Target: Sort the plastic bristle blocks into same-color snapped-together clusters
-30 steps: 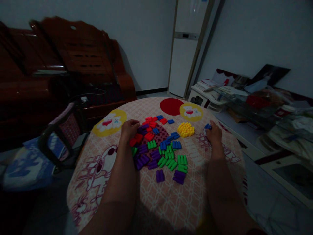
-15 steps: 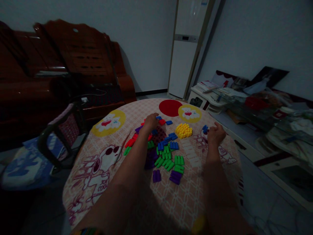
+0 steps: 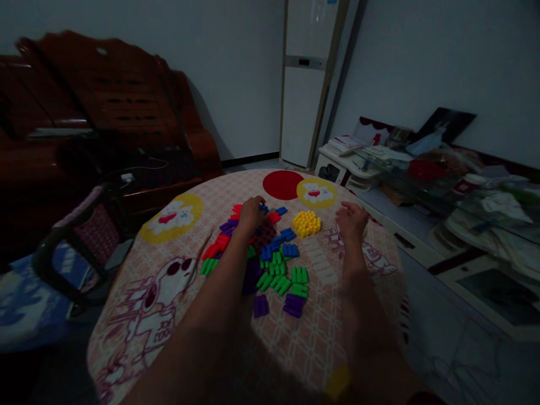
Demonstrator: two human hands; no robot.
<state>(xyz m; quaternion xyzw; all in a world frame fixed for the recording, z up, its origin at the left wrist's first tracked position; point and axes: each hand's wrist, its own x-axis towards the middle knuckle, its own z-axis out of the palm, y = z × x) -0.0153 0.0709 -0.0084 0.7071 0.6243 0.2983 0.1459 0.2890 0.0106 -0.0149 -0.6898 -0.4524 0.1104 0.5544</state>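
My left hand (image 3: 252, 212) reaches over the far side of the pile, its fingers bent and drawn together beside blue ribbed blocks (image 3: 264, 208). Whatever those fingers pinch is hidden. My right hand (image 3: 352, 219) hovers at the right of the table with its fingers apart, and I see nothing in it. Between the hands sits a heap of small yellow pieces (image 3: 307, 224). A dark red perforated board (image 3: 265, 233) lies partly behind my left hand. Nearer are green blocks (image 3: 278, 281), purple blocks (image 3: 294, 304) and, beyond my left forearm, red blocks (image 3: 217, 246).
A patterned cloth covers the round table (image 3: 312, 343). At left stand a chair (image 3: 90, 225) and a wooden sofa (image 3: 122, 101). A tall white air conditioner (image 3: 301, 112) is at the back, and a cluttered low cabinet (image 3: 405, 225) runs along the right.
My right hand has moved left and its fingers have spread; the blue piece beside it no longer shows. My left hand stays over the pile. The whole view has shifted slightly.
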